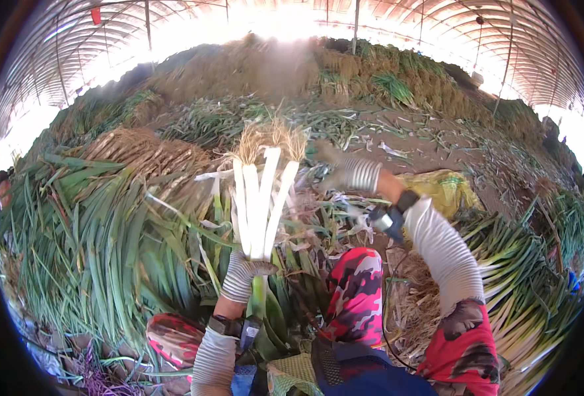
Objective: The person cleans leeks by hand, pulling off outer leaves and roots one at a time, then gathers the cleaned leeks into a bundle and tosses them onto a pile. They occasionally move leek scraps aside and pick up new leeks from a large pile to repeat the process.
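My left hand (247, 274), in a striped knit glove, is closed around several large green onions (257, 204) at the lower end of their white stalks. They stand nearly upright, roots at the top, and their green leaves hang below my fist. To the right of the roots is my right hand (351, 173), also gloved, raised and apart from the stalks. Motion smears its fingers, so their shape is unclear. A broad heap of unpeeled green onions (100, 244) lies along my left, with its tan roots toward the far side.
Finished-looking pale green onions (526, 284) lie piled at the right. A yellow woven sack (445, 188) rests beyond my right forearm. Peeled scraps (414, 290) litter the ground by my knee. Tall stacked bundles (344, 69) line the back, beneath an arched roof.
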Tool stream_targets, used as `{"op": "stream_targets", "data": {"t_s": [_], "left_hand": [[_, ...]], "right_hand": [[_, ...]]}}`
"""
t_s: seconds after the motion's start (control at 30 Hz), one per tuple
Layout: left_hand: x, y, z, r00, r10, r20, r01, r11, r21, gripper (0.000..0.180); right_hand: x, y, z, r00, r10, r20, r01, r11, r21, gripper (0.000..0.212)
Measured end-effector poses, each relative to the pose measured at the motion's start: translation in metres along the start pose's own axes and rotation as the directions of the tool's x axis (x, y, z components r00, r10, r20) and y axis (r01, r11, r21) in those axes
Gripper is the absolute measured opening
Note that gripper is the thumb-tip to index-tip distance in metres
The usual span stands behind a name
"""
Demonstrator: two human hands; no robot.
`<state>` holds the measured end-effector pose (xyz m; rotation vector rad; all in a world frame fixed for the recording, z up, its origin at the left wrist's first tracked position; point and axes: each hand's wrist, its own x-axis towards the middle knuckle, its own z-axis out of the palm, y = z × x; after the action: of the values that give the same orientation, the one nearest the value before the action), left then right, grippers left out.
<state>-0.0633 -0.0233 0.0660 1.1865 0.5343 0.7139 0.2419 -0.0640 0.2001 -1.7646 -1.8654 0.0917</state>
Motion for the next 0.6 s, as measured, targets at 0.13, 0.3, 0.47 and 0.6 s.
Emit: {"op": "stream_targets", "data": {"t_s": [0.13,0.3,0.47,0.6], "left_hand": [[-0.001,0.006,0.008,0.976,0.069,0.205,-0.1,0.984,0.145,0.035],[0.031,-0.039,-0.073,0.978,-0.131,0.165,0.162,0.968,-0.194,0.026],[0.053,-0.024,-0.039,0.829,-0.084,0.553,-0.046,0.975,0.217,0.038],[0.079,-0.052,-0.058,0.826,-0.052,0.561,-0.103,0.965,0.242,0.05]], "right_hand": [[-0.025,-0.044,0.048,0.931,-0.046,0.361,-0.116,0.903,0.414,0.048],[-0.072,-0.116,0.077,0.902,-0.403,0.156,0.431,0.857,-0.281,0.017],[-0.049,-0.106,0.088,0.553,-0.825,0.117,0.645,0.335,-0.687,0.039],[-0.052,-0.108,0.048,0.664,-0.664,0.343,0.647,0.281,-0.709,0.032]]}}
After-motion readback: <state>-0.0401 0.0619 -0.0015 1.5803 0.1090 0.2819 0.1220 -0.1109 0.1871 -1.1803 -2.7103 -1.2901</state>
